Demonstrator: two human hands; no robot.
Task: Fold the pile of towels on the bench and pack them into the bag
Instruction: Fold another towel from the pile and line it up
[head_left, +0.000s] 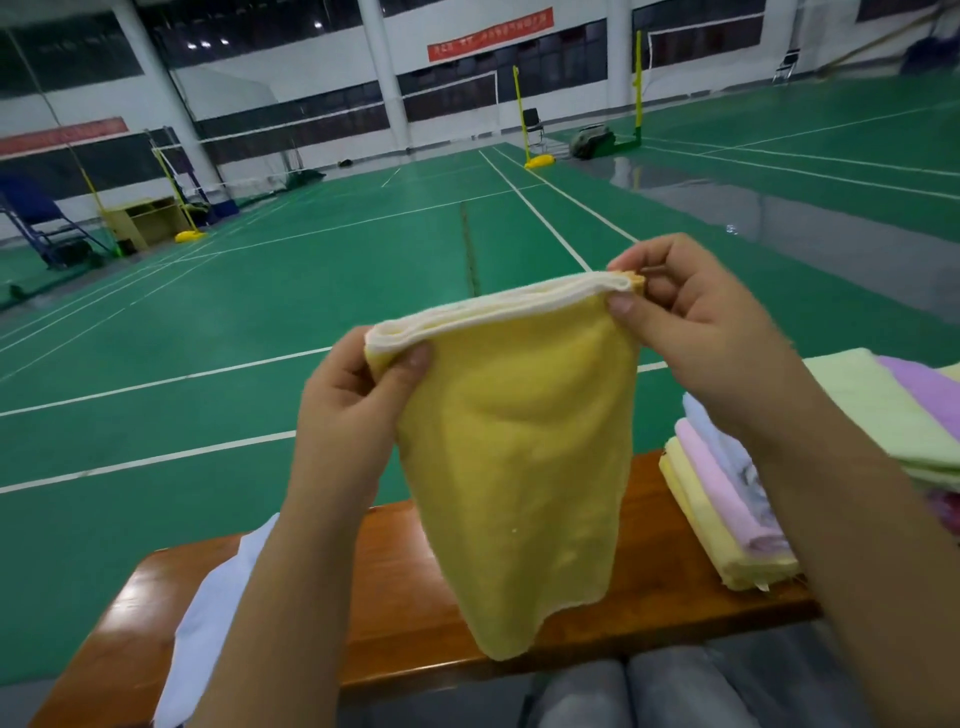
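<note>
At the bottom edge, grey-trousered knees (649, 691) sit just behind the orange wooden table (395, 582). Both bare forearms rise from the lower corners and reach forward over it, converging toward the middle of the view.

The left hand (358, 395) is raised with its back turned left, thumb on the near face of the yellow towel (519, 457) and fingers curled behind it, pinching the left end of the doubled top edge. The right hand (696, 322) sits higher and farther out, wrist bent inward, thumb and forefinger pinching the right end of the same edge while the other fingers curl loosely behind. Between the two hands the pale layered edge runs in a rising line from left to right, and the towel hangs folded below it, its lower end dangling in front of the table's near side.

A white cloth (218, 608) lies on the table under the left forearm, draping over the near edge. To the right, a folded stack (722, 509) of yellow, pink and pale blue towels rests on the table, partly hidden by the right arm; beyond it lie a pale green towel (872, 410) and a purple one (924, 389).

Farther off spreads a green court floor (260, 312) with white lines, yellow net posts (519, 114) and a white wall.
</note>
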